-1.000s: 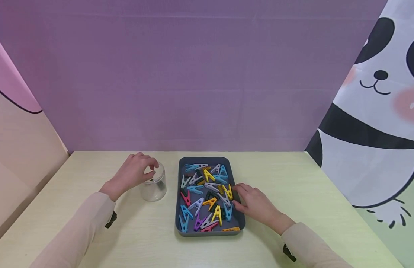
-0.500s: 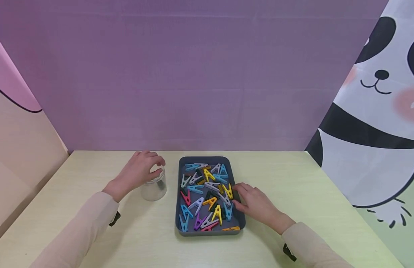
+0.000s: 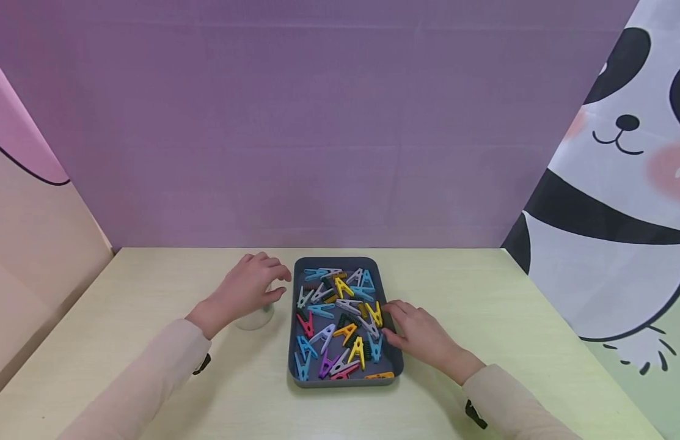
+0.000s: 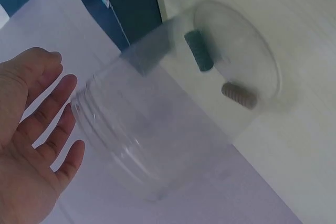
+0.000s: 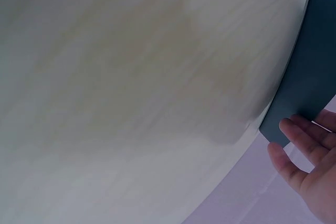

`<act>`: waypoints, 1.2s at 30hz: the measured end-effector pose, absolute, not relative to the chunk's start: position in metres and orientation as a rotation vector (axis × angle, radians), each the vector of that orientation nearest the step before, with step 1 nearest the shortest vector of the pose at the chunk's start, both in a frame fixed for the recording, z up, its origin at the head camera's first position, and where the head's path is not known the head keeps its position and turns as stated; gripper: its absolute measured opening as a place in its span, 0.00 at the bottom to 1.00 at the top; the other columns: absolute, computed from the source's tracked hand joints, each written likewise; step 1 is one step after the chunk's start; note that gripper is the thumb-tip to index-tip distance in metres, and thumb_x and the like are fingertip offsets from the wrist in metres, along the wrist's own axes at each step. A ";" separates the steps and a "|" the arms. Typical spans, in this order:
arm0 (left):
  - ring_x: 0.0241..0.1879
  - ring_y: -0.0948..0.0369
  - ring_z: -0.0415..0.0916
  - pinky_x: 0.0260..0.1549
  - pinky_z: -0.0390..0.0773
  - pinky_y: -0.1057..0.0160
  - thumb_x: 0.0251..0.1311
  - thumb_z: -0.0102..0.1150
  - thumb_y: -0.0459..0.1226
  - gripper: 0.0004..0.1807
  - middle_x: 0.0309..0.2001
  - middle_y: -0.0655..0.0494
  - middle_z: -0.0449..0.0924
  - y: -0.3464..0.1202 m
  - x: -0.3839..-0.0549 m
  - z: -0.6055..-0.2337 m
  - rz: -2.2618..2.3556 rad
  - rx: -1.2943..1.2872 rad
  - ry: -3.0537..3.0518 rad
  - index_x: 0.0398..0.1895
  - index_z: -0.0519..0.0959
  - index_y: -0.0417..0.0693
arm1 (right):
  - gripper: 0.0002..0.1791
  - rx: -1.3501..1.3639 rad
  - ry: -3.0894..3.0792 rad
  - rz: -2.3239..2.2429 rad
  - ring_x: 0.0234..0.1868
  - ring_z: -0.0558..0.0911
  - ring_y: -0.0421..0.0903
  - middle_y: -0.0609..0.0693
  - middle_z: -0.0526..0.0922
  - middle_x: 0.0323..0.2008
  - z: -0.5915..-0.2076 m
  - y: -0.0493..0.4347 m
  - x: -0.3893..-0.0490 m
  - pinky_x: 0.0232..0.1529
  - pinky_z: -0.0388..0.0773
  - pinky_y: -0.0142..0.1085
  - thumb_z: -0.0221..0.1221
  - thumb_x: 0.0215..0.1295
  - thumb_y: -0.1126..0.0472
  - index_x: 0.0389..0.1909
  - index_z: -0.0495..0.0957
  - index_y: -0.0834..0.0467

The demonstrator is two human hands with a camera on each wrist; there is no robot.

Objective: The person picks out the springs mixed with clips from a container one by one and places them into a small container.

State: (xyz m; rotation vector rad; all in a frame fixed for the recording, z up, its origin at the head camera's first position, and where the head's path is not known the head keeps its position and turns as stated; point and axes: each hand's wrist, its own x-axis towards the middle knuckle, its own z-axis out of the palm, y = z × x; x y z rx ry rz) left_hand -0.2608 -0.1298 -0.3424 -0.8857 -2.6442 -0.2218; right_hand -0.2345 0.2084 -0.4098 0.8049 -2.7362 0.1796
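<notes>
My left hand (image 3: 246, 293) is in the air over a clear jar (image 3: 256, 319), fingers loosely bent with nothing between them. In the left wrist view a dark green ribbed cylinder (image 4: 199, 51) and a brown one (image 4: 239, 95) lie on the jar's floor; the fingers are beside its mouth. To the right is a dark grey tray (image 3: 318, 384) of plastic clothespins in several colours, such as a yellow clothespin (image 3: 357, 351), mixed with small ribbed cylinders. The right hand (image 3: 422, 336) rests its fingertips on the tray's right side, thumb and fingers spread.
Everything stands on a pale wooden table (image 3: 482, 293). Behind its far edge hangs a purple cloth (image 3: 318, 134). A panda-printed panel (image 3: 620, 201) rises along the right side, and a beige panel (image 3: 32, 256) along the left.
My left hand has moved right, from the jar's mouth toward the tray, and now covers most of the jar in the head view. The right hand and tray have stayed in place.
</notes>
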 end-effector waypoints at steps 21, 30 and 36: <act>0.40 0.59 0.70 0.44 0.69 0.58 0.51 0.64 0.42 0.11 0.39 0.59 0.80 -0.096 -0.260 -0.373 -0.053 -1.099 -2.708 0.40 0.81 0.55 | 0.24 0.793 -2.745 0.216 0.46 0.79 0.48 0.53 0.78 0.48 -0.410 0.208 -0.234 0.43 0.77 0.43 0.61 0.54 0.52 0.49 0.74 0.60; 0.40 0.59 0.68 0.44 0.68 0.58 0.52 0.63 0.44 0.12 0.39 0.61 0.80 -0.089 -0.265 -0.382 0.086 -1.118 -2.718 0.42 0.81 0.58 | 0.23 0.792 -2.753 0.204 0.47 0.78 0.47 0.52 0.78 0.49 -0.409 0.208 -0.233 0.44 0.77 0.42 0.60 0.56 0.52 0.50 0.73 0.60; 0.41 0.59 0.69 0.44 0.67 0.59 0.50 0.65 0.44 0.13 0.40 0.62 0.81 -0.083 -0.271 -0.381 0.150 -1.136 -2.725 0.41 0.81 0.59 | 0.23 0.793 -2.751 0.212 0.47 0.78 0.47 0.53 0.78 0.49 -0.409 0.208 -0.233 0.44 0.77 0.43 0.60 0.56 0.51 0.50 0.73 0.60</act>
